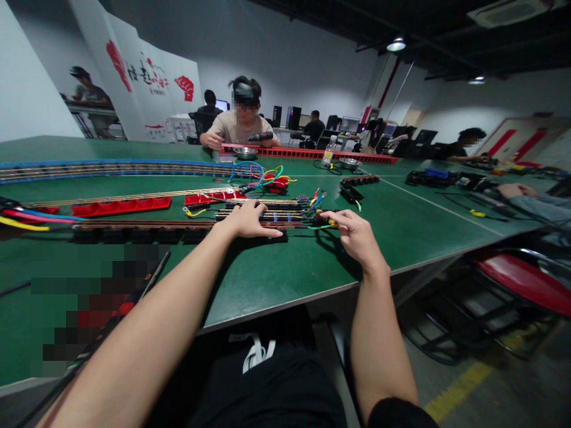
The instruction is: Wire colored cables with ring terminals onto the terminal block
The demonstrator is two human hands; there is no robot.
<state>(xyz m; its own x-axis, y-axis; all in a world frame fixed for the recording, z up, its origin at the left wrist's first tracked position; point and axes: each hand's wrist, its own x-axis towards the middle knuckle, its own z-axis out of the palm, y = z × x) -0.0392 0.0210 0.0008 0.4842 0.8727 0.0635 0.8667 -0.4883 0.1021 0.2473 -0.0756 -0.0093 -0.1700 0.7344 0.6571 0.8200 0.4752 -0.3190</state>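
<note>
My left hand (246,219) lies palm down with fingers and thumb spread, resting on a long black strip with metal rails (285,215). At this strip's right end, my right hand (357,233) is closed in a pinch, close to a yellow wire (331,224) and dark connector parts; what lies between its fingertips is hidden. Just beyond sit loose wire ends (314,201) in blue, red and yellow. A brown-topped black strip (143,225) runs leftward from under my left hand, and red channel pieces (121,206) lie behind it.
A blue railed strip (111,170) crosses the green table (276,279) at the back left. Facing me, a person (247,122) has a power drill (260,137) beside a long red strip (312,154). A water bottle (329,150) and metal bowl (245,153) stand nearby; a red stool (526,276) is right.
</note>
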